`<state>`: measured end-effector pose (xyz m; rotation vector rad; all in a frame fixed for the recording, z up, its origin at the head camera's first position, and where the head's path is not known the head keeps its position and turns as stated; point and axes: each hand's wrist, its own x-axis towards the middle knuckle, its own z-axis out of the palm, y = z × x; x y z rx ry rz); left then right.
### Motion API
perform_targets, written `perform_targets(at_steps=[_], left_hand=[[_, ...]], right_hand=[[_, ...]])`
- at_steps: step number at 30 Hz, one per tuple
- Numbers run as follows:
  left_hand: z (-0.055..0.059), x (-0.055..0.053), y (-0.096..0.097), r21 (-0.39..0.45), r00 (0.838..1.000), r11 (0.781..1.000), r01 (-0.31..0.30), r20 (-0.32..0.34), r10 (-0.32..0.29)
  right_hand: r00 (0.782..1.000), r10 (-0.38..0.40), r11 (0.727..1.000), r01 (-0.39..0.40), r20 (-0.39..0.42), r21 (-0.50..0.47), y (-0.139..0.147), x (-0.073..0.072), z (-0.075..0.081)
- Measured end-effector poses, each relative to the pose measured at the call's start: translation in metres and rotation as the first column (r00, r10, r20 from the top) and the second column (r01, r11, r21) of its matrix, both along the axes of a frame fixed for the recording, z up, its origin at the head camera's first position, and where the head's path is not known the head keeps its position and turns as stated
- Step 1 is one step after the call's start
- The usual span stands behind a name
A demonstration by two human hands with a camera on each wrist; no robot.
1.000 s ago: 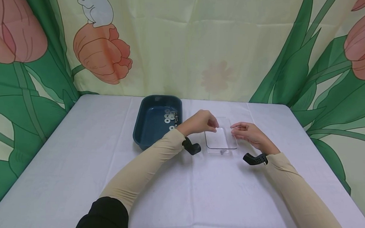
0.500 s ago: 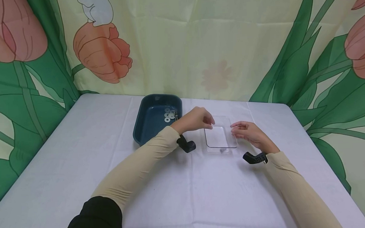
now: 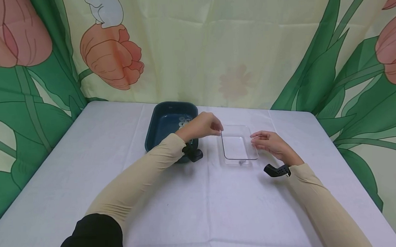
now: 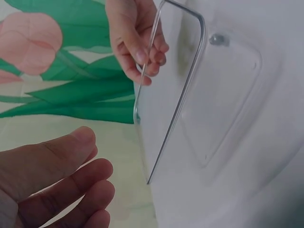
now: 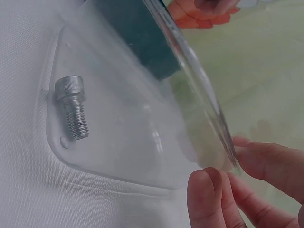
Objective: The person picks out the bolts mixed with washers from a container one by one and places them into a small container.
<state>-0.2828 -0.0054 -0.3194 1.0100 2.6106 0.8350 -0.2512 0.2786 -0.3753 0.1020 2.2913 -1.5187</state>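
A clear plastic box sits on the table, its far right rim pinched between the thumb and fingers of my right hand. Inside lies one metal socket-head bolt, in a corner of the bottom. My left hand hovers just past the box's left rim, beside the dark blue basin. In the left wrist view its fingers bend loosely towards the thumb, with nothing seen between them. White washers lie in the basin's right part, partly covered by the left hand and wrist.
A white cloth covers the table. Behind it hangs a curtain printed with tulips and a rabbit. Each wrist wears a black strap with a camera mount, the right mount close to the box's right side.
My left hand has moved left, from over the clear box to its left rim and towards the basin, now covering some washers. The right hand and the box have stayed put.
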Motion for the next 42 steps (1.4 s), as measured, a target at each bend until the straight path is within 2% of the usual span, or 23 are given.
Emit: perform_targets(at_steps=[12,30,35,42], left_hand=[[0.005,-0.008,-0.019,0.014,0.997,0.997,-0.076,0.018,0.076],[-0.009,-0.031,-0.044,0.029,0.985,0.986,-0.167,0.057,0.165],[-0.014,-0.034,-0.051,0.028,0.985,0.985,-0.168,0.045,0.166],[-0.022,-0.039,-0.059,0.051,0.982,0.982,-0.18,0.061,0.176]], right_hand=[[1.0,-0.007,1.0,0.007,-0.003,-0.023,0.001,-0.002,-0.002],[1.0,-0.004,1.0,0.004,-0.004,-0.026,0.003,-0.003,-0.005],[1.0,-0.005,1.0,0.005,-0.003,-0.025,0.002,-0.003,-0.005],[1.0,-0.008,1.0,0.008,0.001,0.002,0.002,-0.003,-0.005]])
